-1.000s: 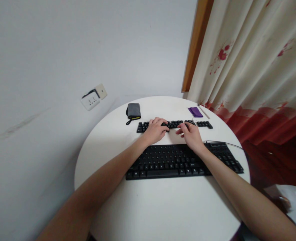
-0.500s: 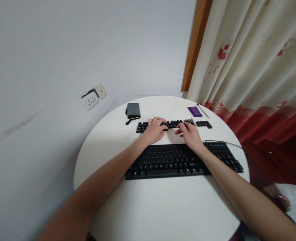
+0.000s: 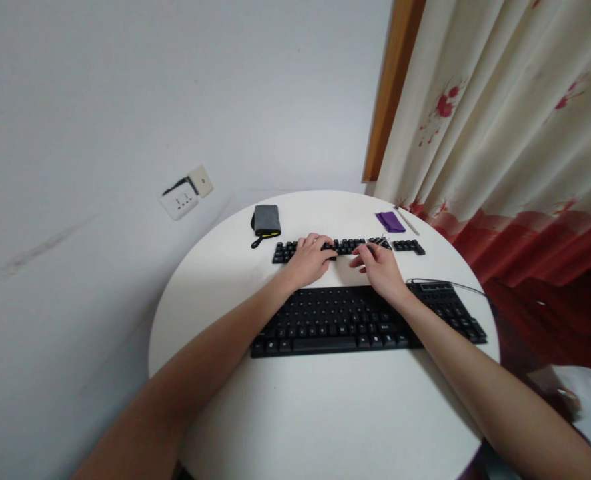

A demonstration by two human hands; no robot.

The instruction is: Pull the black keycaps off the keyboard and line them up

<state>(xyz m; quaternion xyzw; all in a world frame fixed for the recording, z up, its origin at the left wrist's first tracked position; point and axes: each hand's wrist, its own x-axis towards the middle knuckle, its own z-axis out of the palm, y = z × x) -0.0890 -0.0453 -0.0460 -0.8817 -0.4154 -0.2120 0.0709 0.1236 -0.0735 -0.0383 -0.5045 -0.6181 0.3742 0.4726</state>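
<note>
My left hand [image 3: 310,259] lies over a row of loose black keycaps [image 3: 284,251] with its fingers apart and curved down onto them. My right hand [image 3: 379,268] is closed, thumb against fingers, around what looks like a keycap puller [image 3: 383,239]; its thin wire prongs stick out past the fingers and its dark grip is mostly hidden. More keycaps [image 3: 408,247] lie in rows just beyond that hand. Under both wrists sits a black keyboard [image 3: 325,345]. Its upper rows show bare key posts, while keys remain along the bottom rows and the right-hand pad.
A grey pouch [image 3: 267,220] with a black loop lies at the back left of the round white table [image 3: 275,407]. At the back right are a folded purple cloth [image 3: 390,221] and a thin brush-like stick [image 3: 406,220]. The keyboard's cable [image 3: 455,285] runs off the right edge.
</note>
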